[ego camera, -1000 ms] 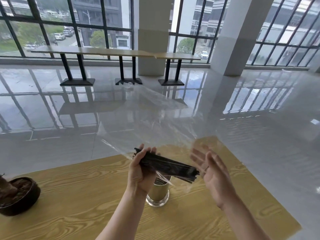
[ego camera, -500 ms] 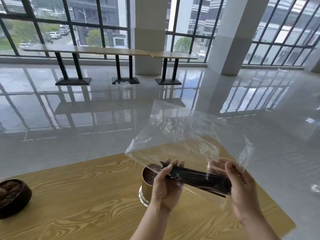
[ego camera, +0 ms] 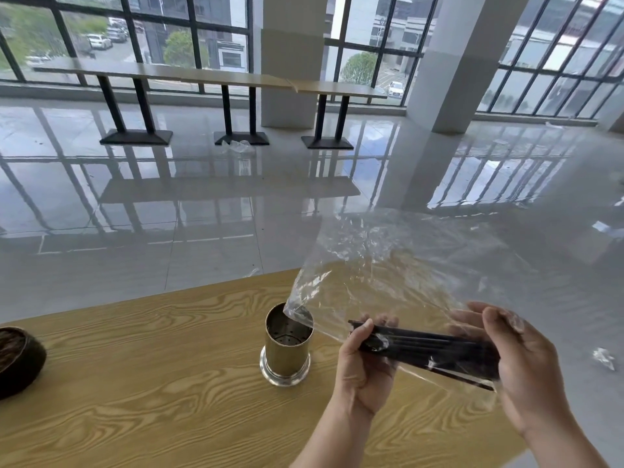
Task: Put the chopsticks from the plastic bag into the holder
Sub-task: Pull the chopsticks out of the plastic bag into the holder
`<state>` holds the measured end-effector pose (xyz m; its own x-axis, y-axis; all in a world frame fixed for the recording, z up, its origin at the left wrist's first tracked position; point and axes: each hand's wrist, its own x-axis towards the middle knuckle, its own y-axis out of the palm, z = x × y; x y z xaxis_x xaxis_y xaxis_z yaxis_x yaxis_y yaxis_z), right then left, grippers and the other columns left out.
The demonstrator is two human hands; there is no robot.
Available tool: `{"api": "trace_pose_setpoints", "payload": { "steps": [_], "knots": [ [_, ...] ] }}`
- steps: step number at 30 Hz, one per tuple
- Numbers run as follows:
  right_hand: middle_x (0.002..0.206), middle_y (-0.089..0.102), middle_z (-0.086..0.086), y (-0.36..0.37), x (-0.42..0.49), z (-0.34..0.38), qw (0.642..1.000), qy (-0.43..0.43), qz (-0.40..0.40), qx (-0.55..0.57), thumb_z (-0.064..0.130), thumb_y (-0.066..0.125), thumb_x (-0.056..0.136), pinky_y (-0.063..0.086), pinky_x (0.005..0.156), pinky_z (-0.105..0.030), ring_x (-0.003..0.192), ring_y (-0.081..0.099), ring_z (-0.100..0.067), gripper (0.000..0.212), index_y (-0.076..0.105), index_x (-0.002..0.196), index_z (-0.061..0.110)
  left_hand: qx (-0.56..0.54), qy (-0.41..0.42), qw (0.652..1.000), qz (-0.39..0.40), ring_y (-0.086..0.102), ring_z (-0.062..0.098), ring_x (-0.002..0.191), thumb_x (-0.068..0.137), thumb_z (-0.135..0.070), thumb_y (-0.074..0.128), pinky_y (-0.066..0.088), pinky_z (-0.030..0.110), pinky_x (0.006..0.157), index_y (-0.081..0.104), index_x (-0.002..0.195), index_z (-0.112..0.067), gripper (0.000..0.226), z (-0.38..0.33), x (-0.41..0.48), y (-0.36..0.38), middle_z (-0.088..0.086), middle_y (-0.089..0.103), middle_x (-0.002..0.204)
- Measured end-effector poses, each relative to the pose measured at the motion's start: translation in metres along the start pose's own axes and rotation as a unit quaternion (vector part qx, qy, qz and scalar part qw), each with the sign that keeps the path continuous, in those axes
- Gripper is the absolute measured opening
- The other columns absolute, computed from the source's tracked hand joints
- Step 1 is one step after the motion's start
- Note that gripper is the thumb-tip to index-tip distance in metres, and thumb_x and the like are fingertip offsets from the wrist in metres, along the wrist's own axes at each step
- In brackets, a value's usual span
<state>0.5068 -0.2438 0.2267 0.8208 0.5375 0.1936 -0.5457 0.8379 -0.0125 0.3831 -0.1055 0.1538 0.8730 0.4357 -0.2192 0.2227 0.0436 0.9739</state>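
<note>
A bundle of black chopsticks [ego camera: 425, 349] lies crosswise inside a clear plastic bag [ego camera: 388, 271], held above the right part of the wooden table [ego camera: 152, 383]. My left hand [ego camera: 366, 363] grips the bundle's left end through the plastic. My right hand [ego camera: 520, 363] holds the right end with the bag around it. The loose bag billows up and away from me; its lower left corner hangs over the mouth of the metal chopstick holder [ego camera: 287, 346]. The holder stands upright on the table to the left of my hands, and its perforated inside looks empty.
A dark round bowl [ego camera: 17, 359] sits at the table's left edge. The table's far edge and right corner are close to my hands. Beyond lies shiny tiled floor, with long tables [ego camera: 209, 76] by the windows and a white pillar [ego camera: 449, 62].
The bag and chopsticks have shifted right of the holder, which was behind my left hand before. My right hand, first open beside the bundle, now grips its right end.
</note>
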Motion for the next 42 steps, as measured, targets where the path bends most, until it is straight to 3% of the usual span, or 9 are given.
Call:
{"api": "trace_pose_setpoints", "payload": {
  "steps": [5, 7, 11, 17, 23, 31, 35, 39, 42],
  "knots": [
    [0.101, 0.078, -0.012, -0.002, 0.008, 0.005, 1.0, 0.001, 0.015, -0.027, 0.048, 0.063, 0.091, 0.063, 0.07, -0.044, 0.092, 0.076, -0.035, 0.036, 0.072, 0.108, 0.018, 0.0, -0.008, 1.0, -0.025, 0.068, 0.032, 0.091, 0.072, -0.004, 0.078, 0.056, 0.038, 0.073, 0.064, 0.097, -0.006, 0.029, 0.009, 0.001, -0.002, 0.021, 0.069, 0.105],
    [0.101, 0.079, -0.008, 0.001, 0.014, 0.008, 0.998, -0.01, 0.031, -0.057, 0.051, 0.062, 0.091, 0.06, 0.081, -0.051, 0.092, 0.076, -0.032, 0.035, 0.073, 0.107, 0.022, 0.003, 0.005, 1.0, -0.028, 0.071, 0.031, 0.088, 0.08, -0.008, 0.071, 0.056, 0.036, 0.071, 0.071, 0.086, -0.005, 0.007, 0.008, 0.003, -0.002, 0.021, 0.073, 0.099],
    [0.101, 0.079, -0.005, 0.012, 0.028, 0.016, 0.993, -0.027, 0.061, -0.097, 0.047, 0.061, 0.093, 0.048, 0.1, -0.062, 0.104, 0.072, -0.031, 0.029, 0.075, 0.104, 0.025, -0.015, 0.021, 0.999, -0.044, 0.07, 0.03, 0.085, 0.084, -0.011, 0.066, 0.057, 0.034, 0.068, 0.072, 0.079, -0.007, 0.009, 0.003, 0.005, -0.004, 0.017, 0.074, 0.092],
    [0.089, 0.079, 0.0, 0.036, 0.037, 0.031, 0.988, -0.037, 0.082, -0.126, 0.044, 0.06, 0.092, 0.056, 0.091, -0.052, 0.086, 0.076, -0.022, 0.022, 0.077, 0.096, 0.03, -0.011, 0.034, 0.997, -0.064, 0.064, 0.028, 0.091, 0.081, -0.012, 0.068, 0.052, 0.037, 0.075, 0.069, 0.085, -0.009, 0.004, -0.002, 0.01, -0.007, 0.013, 0.072, 0.091],
    [0.09, 0.079, 0.001, 0.046, 0.04, 0.039, 0.985, -0.035, 0.102, -0.138, 0.04, 0.059, 0.091, 0.054, 0.096, -0.05, 0.097, 0.074, -0.022, 0.019, 0.078, 0.088, 0.037, -0.009, 0.041, 0.996, -0.073, 0.067, 0.027, 0.085, 0.085, -0.012, 0.066, 0.054, 0.037, 0.075, 0.071, 0.082, -0.01, 0.006, -0.006, 0.01, -0.01, 0.013, 0.072, 0.091],
    [0.087, 0.079, -0.005, 0.05, 0.047, 0.043, 0.98, -0.036, 0.115, -0.16, 0.047, 0.057, 0.09, 0.054, 0.09, -0.061, 0.093, 0.073, -0.034, 0.022, 0.077, 0.093, 0.037, -0.011, 0.051, 0.996, -0.074, 0.062, 0.029, 0.094, 0.083, -0.012, 0.067, 0.052, 0.04, 0.08, 0.069, 0.086, -0.009, 0.005, -0.011, 0.012, -0.008, 0.014, 0.069, 0.097],
    [0.092, 0.078, 0.011, 0.06, 0.053, 0.049, 0.975, -0.054, 0.115, -0.181, 0.047, 0.058, 0.09, 0.059, 0.088, -0.051, 0.091, 0.073, -0.01, 0.021, 0.077, 0.094, 0.038, -0.017, 0.061, 0.996, -0.067, 0.062, 0.031, 0.097, 0.082, -0.015, 0.067, 0.05, 0.039, 0.083, 0.073, 0.078, -0.01, 0.009, -0.014, 0.015, -0.006, 0.015, 0.071, 0.097],
    [0.082, 0.075, -0.014, 0.073, 0.06, 0.053, 0.962, -0.085, 0.122, -0.23, 0.045, 0.059, 0.094, 0.059, 0.077, -0.052, 0.078, 0.071, -0.026, 0.028, 0.075, 0.091, 0.022, -0.028, 0.068, 0.995, -0.069, 0.061, 0.031, 0.1, 0.084, -0.017, 0.067, 0.05, 0.04, 0.084, 0.071, 0.083, -0.01, 0.008, -0.019, 0.018, -0.004, 0.016, 0.067, 0.105],
    [0.081, 0.076, -0.009, 0.083, 0.064, 0.056, 0.955, -0.099, 0.123, -0.25, 0.036, 0.061, 0.097, 0.059, 0.072, -0.04, 0.074, 0.072, -0.022, 0.02, 0.074, 0.087, 0.026, -0.033, 0.075, 0.994, -0.076, 0.066, 0.028, 0.089, 0.081, -0.018, 0.07, 0.051, 0.039, 0.081, 0.07, 0.081, -0.011, 0.008, -0.02, 0.02, -0.004, 0.014, 0.07, 0.097]
  ]
}}
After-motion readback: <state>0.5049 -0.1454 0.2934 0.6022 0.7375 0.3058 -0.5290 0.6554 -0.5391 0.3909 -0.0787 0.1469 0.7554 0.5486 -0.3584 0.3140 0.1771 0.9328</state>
